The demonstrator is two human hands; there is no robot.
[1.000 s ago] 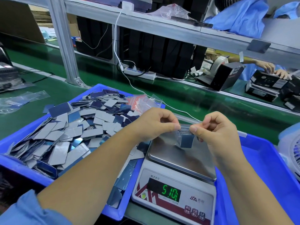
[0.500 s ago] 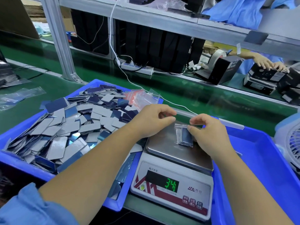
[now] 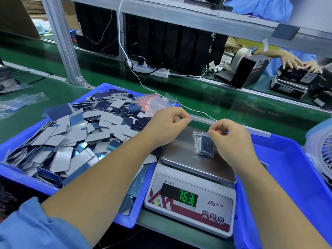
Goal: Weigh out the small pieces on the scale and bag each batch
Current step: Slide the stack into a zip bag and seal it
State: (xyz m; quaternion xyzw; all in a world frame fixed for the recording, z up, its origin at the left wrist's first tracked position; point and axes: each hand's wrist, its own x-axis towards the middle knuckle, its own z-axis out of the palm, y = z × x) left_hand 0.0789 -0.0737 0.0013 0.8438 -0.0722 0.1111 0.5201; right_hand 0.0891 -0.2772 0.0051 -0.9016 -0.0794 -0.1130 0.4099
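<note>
— Since a second ago, the small bag (image 3: 203, 146) has come down onto the scale (image 3: 190, 177), left hand (image 3: 167, 125) letting go, curled empty.
— And the right hand (image 3: 231, 139)?
— Its grip pinches the bag's top. One batch bagged; the heap of pieces (image 3: 71, 137) in the blue tray (image 3: 21, 178) remains.

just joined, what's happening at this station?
A person is bagging small flat pieces by weight. A small clear bag holding a stack of pieces sits on the scale pan, and the right hand pinches its top edge. The left hand hovers beside it with curled fingers, gripping nothing visible. The display reads about 76.3. The loose pieces fill the blue bin to the left, with spare bags at its far corner. Another blue bin sits on the right.
</note>
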